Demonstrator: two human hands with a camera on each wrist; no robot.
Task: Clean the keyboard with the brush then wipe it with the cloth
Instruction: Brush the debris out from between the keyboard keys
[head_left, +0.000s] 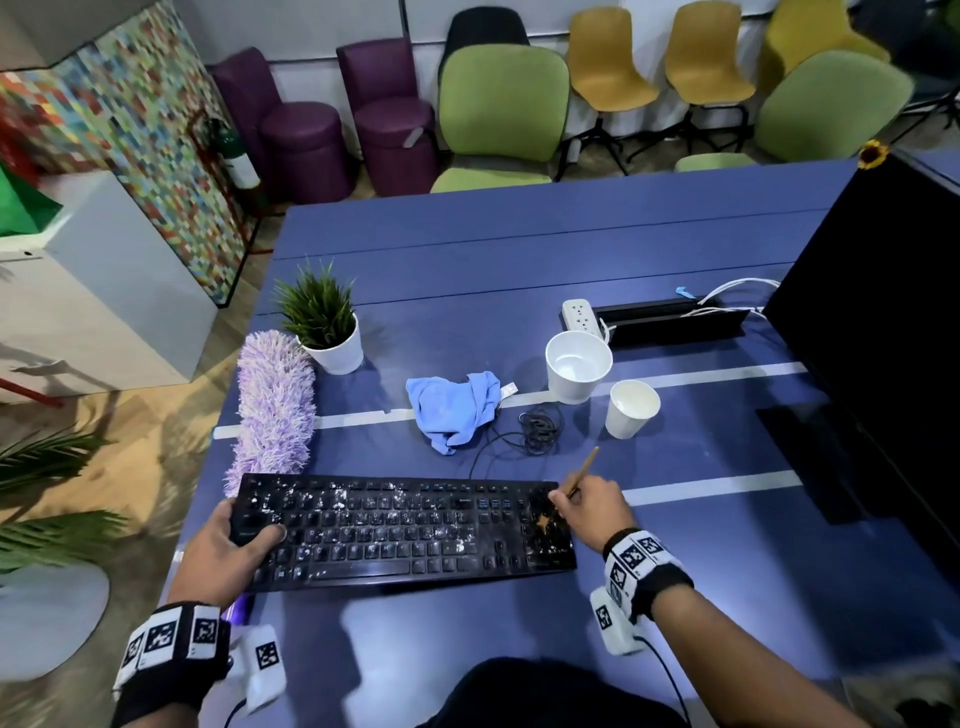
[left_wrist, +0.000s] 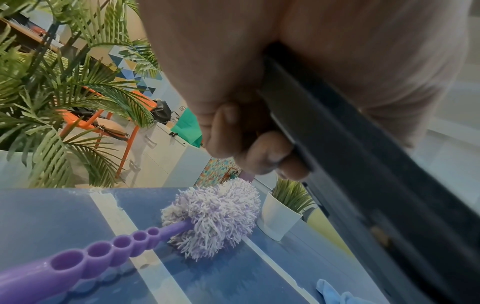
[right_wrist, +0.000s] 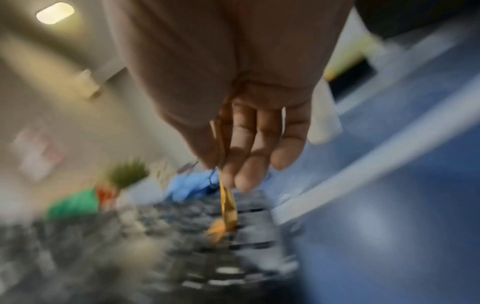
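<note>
Head view: the black keyboard (head_left: 405, 530), speckled white, lies on the blue table (head_left: 519, 260) near the front edge. The left hand (head_left: 234, 551) grips its corner at 8 o'clock, thumb on the keys. The right hand (head_left: 592, 506) pinches a thin brush (head_left: 571, 488), bristles on the number pad at 3 o'clock. The blue cloth (head_left: 452, 410) lies at 12 o'clock beyond the keyboard.

Left wrist view: fingers (left_wrist: 267, 152) curl under the keyboard's edge (left_wrist: 363, 164), above a purple duster (left_wrist: 213, 220).

Right wrist view, blurred: fingers pressed together (right_wrist: 257, 144) pinch the brush (right_wrist: 228, 205), tip splayed on the keys.
</note>
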